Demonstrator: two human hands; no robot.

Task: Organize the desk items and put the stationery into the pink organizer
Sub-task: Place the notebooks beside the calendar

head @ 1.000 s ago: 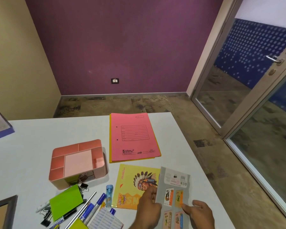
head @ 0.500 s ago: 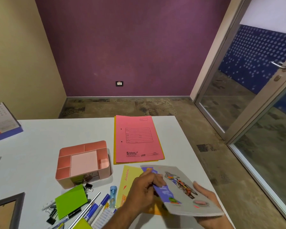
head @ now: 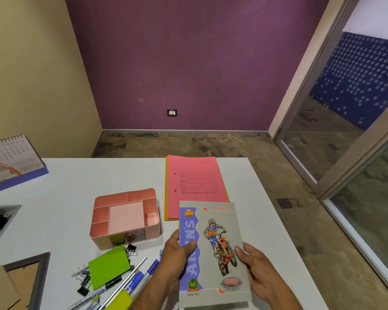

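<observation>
A: Head view. Purple back wall, beige side wall, glass door to the right. White surface (head: 76, 186) in front of me.

B: Where's your grip?

A: Both hands on the notebook (head: 213, 249) with the motocross rider on its cover. My left hand (head: 177, 258) grips the spine edge, thumb across the blue strip. My right hand (head: 258, 271) holds the opposite long edge, fingers curled under it. It is lifted, cover up.

B: Its long axis?

A: Runs away from me, toward the pink folder (head: 194, 189), which lies just beyond the notebook's far edge, stacked on a yellow one. My guess: it goes forward onto that stack, axes already nearly matched. Both hands equally placed.

B: And the pink organizer (head: 126, 218)?

A: To my left of the notebook, nearer my left hand. Centre compartment holds a pale pink pad; a smaller pink pad sits in the right one. The other top cells look bare. Front drawer contents unclear.

B: Loose stationery?

A: Piled just near side of the organizer: green sticky pad (head: 109, 268), binder clips (head: 131, 249), blue markers (head: 143, 276), pens. None in the organizer yet. A desk calendar (head: 14, 157) stands far left.
</observation>
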